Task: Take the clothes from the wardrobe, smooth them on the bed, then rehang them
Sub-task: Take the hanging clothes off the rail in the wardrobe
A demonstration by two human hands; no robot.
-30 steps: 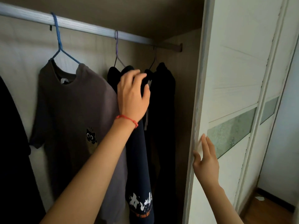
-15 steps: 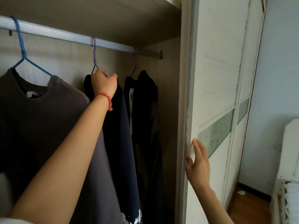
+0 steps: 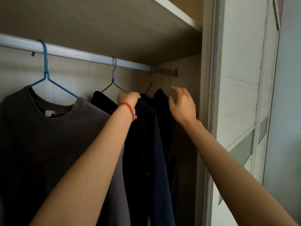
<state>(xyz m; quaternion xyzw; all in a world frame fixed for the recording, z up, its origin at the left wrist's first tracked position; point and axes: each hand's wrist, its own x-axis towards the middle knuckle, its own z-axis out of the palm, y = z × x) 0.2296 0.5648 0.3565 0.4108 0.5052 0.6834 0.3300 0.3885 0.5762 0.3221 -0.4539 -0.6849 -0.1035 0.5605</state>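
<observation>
Left hand [image 3: 128, 99] grips the soft dark garment [image 3: 143, 136] on its thin purple wire hanger [image 3: 114, 74]; right hand [image 3: 183, 105] released

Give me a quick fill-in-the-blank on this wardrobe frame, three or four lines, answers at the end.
1. The grey T-shirt hangs on a ____ hanger.
2. The left hand grips the shoulder of the ____ hanger, which carries the dark navy garment.
3. The red bead bracelet sits on the ____ wrist.
4. The right hand, fingers spread, holds ____.

Missing words: blue; purple; left; nothing
</observation>
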